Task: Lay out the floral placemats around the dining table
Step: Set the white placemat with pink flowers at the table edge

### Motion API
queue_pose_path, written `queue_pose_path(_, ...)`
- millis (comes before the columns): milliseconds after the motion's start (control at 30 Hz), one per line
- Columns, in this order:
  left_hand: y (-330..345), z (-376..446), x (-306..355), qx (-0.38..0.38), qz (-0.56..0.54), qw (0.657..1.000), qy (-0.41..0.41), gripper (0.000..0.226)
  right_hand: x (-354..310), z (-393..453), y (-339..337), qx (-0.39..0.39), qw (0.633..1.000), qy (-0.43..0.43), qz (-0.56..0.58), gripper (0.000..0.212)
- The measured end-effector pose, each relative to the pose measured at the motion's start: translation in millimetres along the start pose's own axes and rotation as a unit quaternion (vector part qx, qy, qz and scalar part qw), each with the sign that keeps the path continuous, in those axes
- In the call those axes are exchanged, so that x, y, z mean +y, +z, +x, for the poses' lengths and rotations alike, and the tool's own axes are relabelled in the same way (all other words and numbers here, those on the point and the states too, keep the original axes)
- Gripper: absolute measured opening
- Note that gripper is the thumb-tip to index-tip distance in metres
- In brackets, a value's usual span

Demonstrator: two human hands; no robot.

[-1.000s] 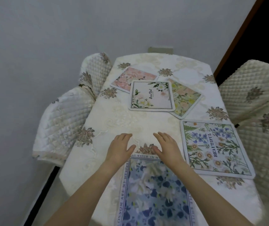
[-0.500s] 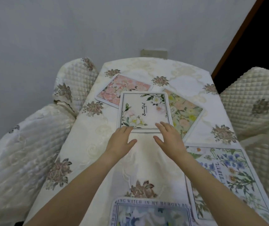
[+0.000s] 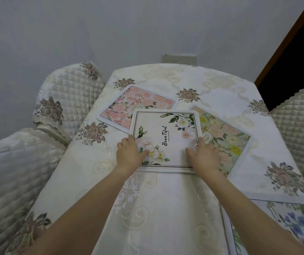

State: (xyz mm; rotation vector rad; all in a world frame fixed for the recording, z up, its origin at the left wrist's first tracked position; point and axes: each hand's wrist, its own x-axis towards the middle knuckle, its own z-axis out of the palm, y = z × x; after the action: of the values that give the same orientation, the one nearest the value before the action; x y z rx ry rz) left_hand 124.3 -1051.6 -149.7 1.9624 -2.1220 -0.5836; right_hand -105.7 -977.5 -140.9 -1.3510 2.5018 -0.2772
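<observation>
1. Both hands are resting on the white placemat (image 3: 166, 138), the one printed "Beautiful", which is lying near the middle of the table (image 3: 166, 208) on the cream tablecloth (image 3: 221, 92).
2. Left hand (image 3: 129, 153) is sitting at the mat's 8 o'clock corner: thumb is lying flat on the printed face, the other fingers are curling over the left edge. The grip looks like a light pinch on that edge, though the fingertips are hidden and I cannot tell how far under they are reaching.
3. Right hand (image 3: 205, 156) is mirroring it at the 4 o'clock corner, thumb on top pointing to 9 o'clock, fingers spread loosely along the right edge, not closed into a fist.
4. White mat is overlapping two others: a pink floral placemat (image 3: 129, 103) poking out at its 10 o'clock, and a yellow-green floral placemat (image 3: 228, 138) poking out at its 3 o'clock. Both are lying tilted and partly covered.
5. A blue floral placemat (image 3: 294, 227) is showing at the frame's 5 o'clock corner, well apart from the stack, cut off by the frame edge.
6. Quilted chair covers (image 3: 66, 100) are flanking the table at 9 and 3 o'clock.
7. Grey wall (image 3: 110, 30) is standing behind the table's 12 o'clock end.
</observation>
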Motion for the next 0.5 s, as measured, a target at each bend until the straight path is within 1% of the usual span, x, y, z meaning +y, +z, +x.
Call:
queue_pose_path(67, 7, 2, -2, 0.004, 0.027, 0.999, -0.023, 0.081, -2, 4, 7, -0.014, 1.000, 0.010, -0.008, 0.066)
queue_pose_path(133, 13, 3, -2, 0.009, 0.044, 0.999, -0.020, 0.077, -5, 5, 11, -0.011, 1.000, 0.008, -0.012, 0.067)
queue_pose_path(200, 14, 4, -1, 0.012, 0.025, 0.999, -0.028, 0.072, -6, 4, 12, 0.000, 1.000, 0.016, 0.009, 0.067)
queue_pose_path(300, 12, 5, -1, 0.011, -0.039, 0.998, -0.052, 0.069, -4, 1, 9, 0.021, 0.997, 0.014, 0.067, 0.063)
queue_pose_path(400, 6, 3, -6, 0.012, -0.148, 0.986, -0.069, 0.065, -3, -4, 6, 0.048, 0.989, -0.002, 0.137, 0.045)
queue_pose_path(433, 3, 0, -8, 0.015, -0.182, 0.980, -0.072, 0.064, -4, -7, 4, 0.054, 0.986, -0.003, 0.155, 0.043)
queue_pose_path(500, -5, -9, -11, 0.021, -0.215, 0.974, -0.066, 0.063, -6, -16, 0, 0.061, 0.980, -0.004, 0.187, 0.045)
